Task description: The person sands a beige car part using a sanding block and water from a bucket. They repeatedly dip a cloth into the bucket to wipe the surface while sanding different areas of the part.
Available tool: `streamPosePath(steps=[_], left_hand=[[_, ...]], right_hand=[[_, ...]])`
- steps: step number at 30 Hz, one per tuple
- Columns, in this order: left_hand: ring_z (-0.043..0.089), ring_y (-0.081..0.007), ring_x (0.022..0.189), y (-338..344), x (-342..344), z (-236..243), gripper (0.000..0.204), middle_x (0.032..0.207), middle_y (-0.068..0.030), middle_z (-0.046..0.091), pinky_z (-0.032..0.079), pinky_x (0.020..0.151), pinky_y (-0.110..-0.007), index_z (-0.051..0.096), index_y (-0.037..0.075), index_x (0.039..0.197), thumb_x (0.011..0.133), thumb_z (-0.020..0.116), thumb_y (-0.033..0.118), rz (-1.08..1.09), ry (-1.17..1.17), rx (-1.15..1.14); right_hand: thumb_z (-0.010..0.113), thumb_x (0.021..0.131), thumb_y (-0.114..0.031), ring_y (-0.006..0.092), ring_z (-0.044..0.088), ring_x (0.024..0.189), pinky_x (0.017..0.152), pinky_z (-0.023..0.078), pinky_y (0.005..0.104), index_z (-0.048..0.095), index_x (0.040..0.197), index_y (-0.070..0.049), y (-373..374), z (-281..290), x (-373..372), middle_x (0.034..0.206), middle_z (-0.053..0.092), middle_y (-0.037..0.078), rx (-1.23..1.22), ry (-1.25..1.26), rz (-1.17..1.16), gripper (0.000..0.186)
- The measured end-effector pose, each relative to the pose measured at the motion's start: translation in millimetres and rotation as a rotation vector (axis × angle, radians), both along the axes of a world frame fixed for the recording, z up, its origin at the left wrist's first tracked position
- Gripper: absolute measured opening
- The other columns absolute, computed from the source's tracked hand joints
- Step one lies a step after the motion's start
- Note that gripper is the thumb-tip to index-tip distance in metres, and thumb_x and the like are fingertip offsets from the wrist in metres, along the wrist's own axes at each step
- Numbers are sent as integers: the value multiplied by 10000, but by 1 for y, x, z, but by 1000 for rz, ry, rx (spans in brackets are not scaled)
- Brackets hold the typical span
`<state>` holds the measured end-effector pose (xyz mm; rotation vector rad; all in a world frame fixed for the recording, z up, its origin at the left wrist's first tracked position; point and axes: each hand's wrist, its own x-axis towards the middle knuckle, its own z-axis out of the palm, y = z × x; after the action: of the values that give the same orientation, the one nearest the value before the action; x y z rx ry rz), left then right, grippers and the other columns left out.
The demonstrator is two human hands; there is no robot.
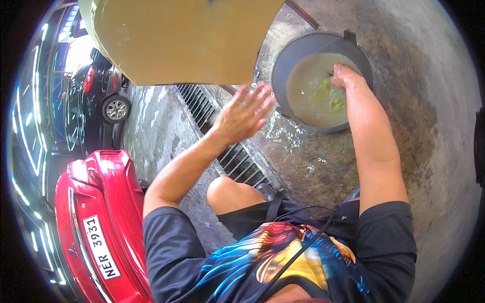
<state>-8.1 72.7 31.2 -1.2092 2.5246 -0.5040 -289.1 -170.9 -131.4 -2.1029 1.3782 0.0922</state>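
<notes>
My right hand (345,76) reaches into a round dark grey tub (284,91) of murky water (308,108). Its fingers are curled downward and partly hidden; what they hold, if anything, does not show. Close below them, a soft yellow-green thing (337,103), perhaps a cloth or sponge, lies wet in the water, with light bubbles around it. My left hand (244,113) is raised with its fingers stretched out, holding nothing. It is just below the lower edge of a large tan panel (187,40) and left of the tub.
A metal floor grating (240,164) runs diagonally under my left forearm. The concrete floor (313,166) is wet around the tub. At the lower left stands a red car (108,202), with a black car (86,111) farther off. My bent knee (230,194) is beside the grating.
</notes>
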Motion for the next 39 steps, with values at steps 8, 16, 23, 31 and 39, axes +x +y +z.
streamPosePath(steps=[8, 16, 23, 31, 39], left_hand=[[725, -255, 1059, -9, 30, -58, 220, 1133, -113, 742, 595, 872, -420, 732, 36, 1103, 990, 704, 223, 983, 1826, 186], [664, -327, 1252, -75, 23, -27, 570, 1427, -72, 662, 530, 1038, -580, 614, 128, 1418, 1051, 531, 557, 209, 2745, 467], [702, -325, 1203, -73, -10, -17, 644, 1394, -75, 693, 570, 983, -623, 604, 174, 1448, 1058, 403, 646, -4, 2650, 483], [719, -327, 1139, -71, -17, -11, 701, 1341, -44, 710, 612, 871, -565, 601, 195, 1435, 1042, 367, 726, 106, 2628, 338], [698, -301, 1175, -75, -37, -12, 924, 1438, -62, 639, 605, 890, -579, 448, 211, 1568, 963, 307, 895, 6, 2721, 3]], right_hand=[[679, 920, -215, 377, 710, 1184, 1031, 563, 437, 723, 1315, -57, 21, 19, 17, 1330, 721, 216, 89, -5, 321, 428], [684, 1013, -261, 325, 660, 1281, 1089, 519, 450, 657, 1412, -74, 56, 70, 43, 1392, 692, 162, -427, -1131, -402, 441], [742, 973, -177, 460, 571, 1343, 1142, 449, 523, 585, 1450, -4, 51, 146, 69, 1426, 617, 269, -1246, -1201, -418, 531], [679, 996, -200, 466, 590, 1301, 1087, 461, 527, 608, 1433, -13, 19, 156, 88, 1454, 602, 270, -1406, -1135, -395, 481], [804, 916, -239, 371, 662, 1231, 1074, 488, 449, 701, 1354, -106, 35, 143, 107, 1400, 673, 177, -1378, -1078, -461, 469]])
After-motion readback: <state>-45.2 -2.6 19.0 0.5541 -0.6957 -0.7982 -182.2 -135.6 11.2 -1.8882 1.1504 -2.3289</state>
